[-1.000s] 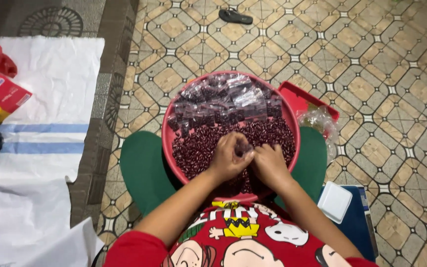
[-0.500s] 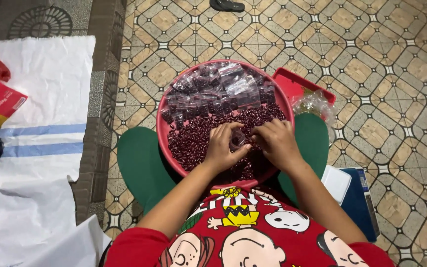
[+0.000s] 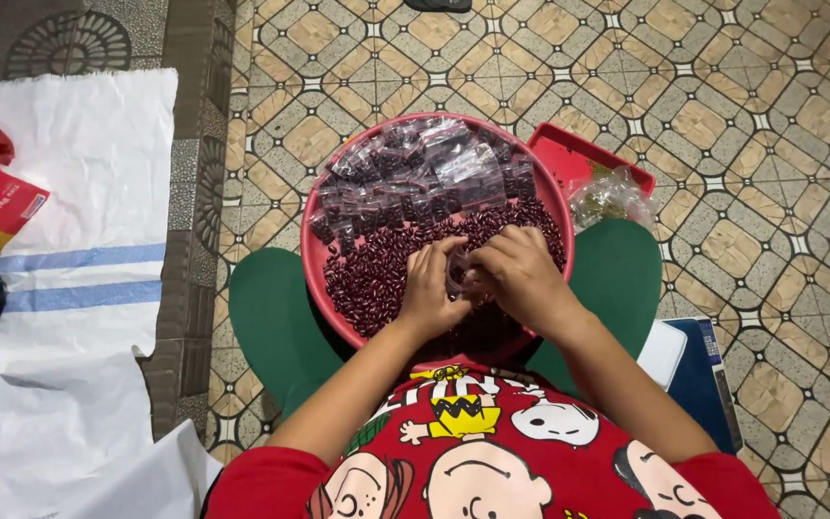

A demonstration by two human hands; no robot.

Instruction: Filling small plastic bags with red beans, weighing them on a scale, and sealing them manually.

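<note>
Your left hand (image 3: 431, 286) and right hand (image 3: 521, 274) meet over the near half of the red basin (image 3: 317, 252), which rests on your lap between your green-clad knees. Both hands curl their fingers around a small clear plastic bag (image 3: 459, 277); only a sliver of it shows between your thumbs, so you cannot tell how full it is. Your left fingers are bent close, pinching the bag's edge, and your right fingers fold over it from the other side, knuckles up.

Inside the basin, loose dark red beans (image 3: 377, 274) fill the near part, under and around your hands. The far part of the basin holds a heap of filled clear packets of beans (image 3: 415, 178), stacked against the far rim.

Just past the basin's right rim lies a flat red tray (image 3: 573, 154) with a crumpled clear bag (image 3: 612, 197) beside it on the patterned tile floor. Well to the basin's left, a white cloth with blue stripes (image 3: 79, 192) is spread out, with a red packet (image 3: 7, 197) at its left edge.
</note>
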